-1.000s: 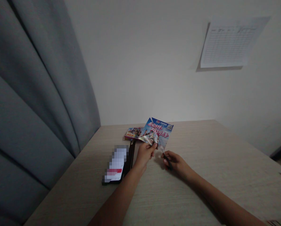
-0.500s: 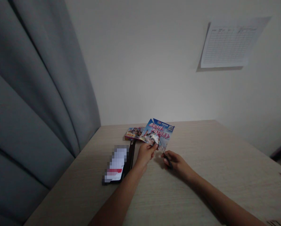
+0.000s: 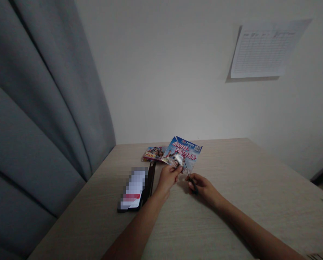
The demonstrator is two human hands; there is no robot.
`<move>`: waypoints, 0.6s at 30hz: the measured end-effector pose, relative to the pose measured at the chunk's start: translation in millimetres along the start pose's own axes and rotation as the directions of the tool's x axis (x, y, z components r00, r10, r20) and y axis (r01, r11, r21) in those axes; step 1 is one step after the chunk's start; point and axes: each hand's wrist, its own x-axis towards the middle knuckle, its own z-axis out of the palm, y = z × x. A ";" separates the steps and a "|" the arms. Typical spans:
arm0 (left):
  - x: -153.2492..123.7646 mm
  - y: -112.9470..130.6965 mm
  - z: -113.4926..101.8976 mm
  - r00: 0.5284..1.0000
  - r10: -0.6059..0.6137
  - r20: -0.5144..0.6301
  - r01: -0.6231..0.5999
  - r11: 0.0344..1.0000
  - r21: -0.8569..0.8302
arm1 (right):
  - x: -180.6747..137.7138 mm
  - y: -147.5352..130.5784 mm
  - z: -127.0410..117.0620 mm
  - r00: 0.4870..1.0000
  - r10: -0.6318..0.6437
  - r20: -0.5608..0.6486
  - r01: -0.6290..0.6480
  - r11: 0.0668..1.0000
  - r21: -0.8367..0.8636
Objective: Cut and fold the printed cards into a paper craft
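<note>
Curtain (image 3: 42, 126) is hanging down the left of the frame. Phone (image 3: 133, 189) is lying flat on the bench (image 3: 245, 202), lower centre-left; a dark strip-like item (image 3: 151, 177) is lying against its right edge, and I cannot tell what it is. Small colourful booklet (image 3: 153, 153) is lying flat behind these, near the wall.

Left hand (image 3: 169, 177), centre frame: fingers are pinching shut on the near corner of the flyer (image 3: 187, 150), holding it raised and tilted off the bench, just past the booklet.

Right hand (image 3: 203, 186), just right of the left: fingers are curling closed around the handles of the scissors (image 3: 186, 171). The blades are pointing up into the flyer's lower edge; how far they are parted is too small to tell.

Judgement: the flyer is looking thin, glossy and light, so floppy and likely to sag or slip. A pinch close beside the blades is the best hold.

Printed sheet (image 3: 264, 48) is hanging on the wall, upper right.
</note>
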 end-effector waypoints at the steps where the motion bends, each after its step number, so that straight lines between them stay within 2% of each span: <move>1: 0.2 0.0 0.0 1.000 0.001 -0.001 -0.001 1.000 0.000 | 0.0 -0.8 0.3 1.000 0.007 0.000 -0.007 1.000 -0.002; 18: -1.3 2.1 0.5 1.000 -0.008 -0.011 0.008 1.000 0.006 | -0.8 -1.8 0.9 1.000 -0.005 -0.018 0.005 1.000 -0.026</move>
